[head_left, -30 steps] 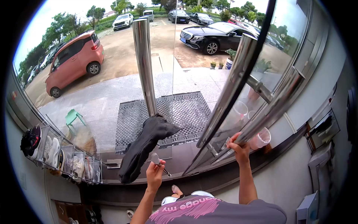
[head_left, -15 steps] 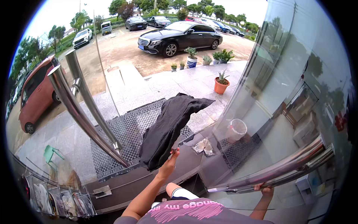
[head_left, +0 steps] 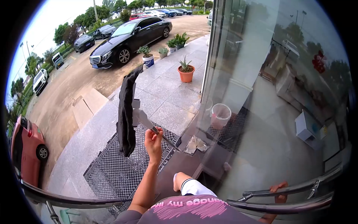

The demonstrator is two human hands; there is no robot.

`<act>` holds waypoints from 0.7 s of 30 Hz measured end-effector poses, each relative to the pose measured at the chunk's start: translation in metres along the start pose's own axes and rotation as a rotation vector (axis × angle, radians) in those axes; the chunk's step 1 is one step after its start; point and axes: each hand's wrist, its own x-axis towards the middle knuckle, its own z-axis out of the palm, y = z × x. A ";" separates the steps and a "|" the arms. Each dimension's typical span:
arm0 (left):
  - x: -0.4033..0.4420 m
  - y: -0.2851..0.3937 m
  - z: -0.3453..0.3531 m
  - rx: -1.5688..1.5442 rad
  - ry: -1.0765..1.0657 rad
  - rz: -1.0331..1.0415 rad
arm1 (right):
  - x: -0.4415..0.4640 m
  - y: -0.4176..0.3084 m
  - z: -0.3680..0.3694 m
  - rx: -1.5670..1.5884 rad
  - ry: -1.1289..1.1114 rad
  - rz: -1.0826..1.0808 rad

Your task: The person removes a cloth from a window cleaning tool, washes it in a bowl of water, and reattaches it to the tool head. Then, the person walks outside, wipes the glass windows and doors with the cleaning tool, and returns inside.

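My left hand (head_left: 153, 145) is raised in front of me, fingers closed round the pole of a flat mop near its head. A black cloth covers the flat mop head (head_left: 127, 112), which stands on edge. Its grey joint (head_left: 141, 117) shows, and the metal pole runs down to the right behind my hand. My right hand (head_left: 279, 187) is low at the right, fingers over the metal door handle (head_left: 298, 189) of a glass door; the handle partly hides the palm.
A checkered mat (head_left: 126, 171) lies on the paving outside the doorway. A potted aloe (head_left: 185, 72), several other plants and a black car (head_left: 128, 39) stand beyond. Crumpled pale material (head_left: 196, 145) lies on the threshold. A white bin (head_left: 220, 115) is near the glass door (head_left: 261, 123).
My view has turned right. The mop head has turned from lying broad towards me to edge-on, exposing its joint and pole. My right hand stays at the door handle.
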 end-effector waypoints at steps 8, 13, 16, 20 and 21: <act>0.134 -0.006 -0.030 0.091 0.114 0.065 | -0.016 -0.003 -0.006 -0.145 0.282 0.216; 0.171 -0.016 -0.050 0.132 0.202 0.081 | -0.047 0.008 -0.036 -0.119 0.440 0.316; 0.200 -0.023 -0.047 0.168 0.168 0.068 | -0.079 0.020 -0.047 -0.079 0.544 0.343; 0.238 -0.041 -0.039 0.160 0.069 0.067 | -0.086 0.025 -0.015 -0.107 0.754 0.291; 0.246 -0.048 -0.038 0.144 0.062 0.063 | -0.085 0.025 -0.001 -0.125 0.834 0.250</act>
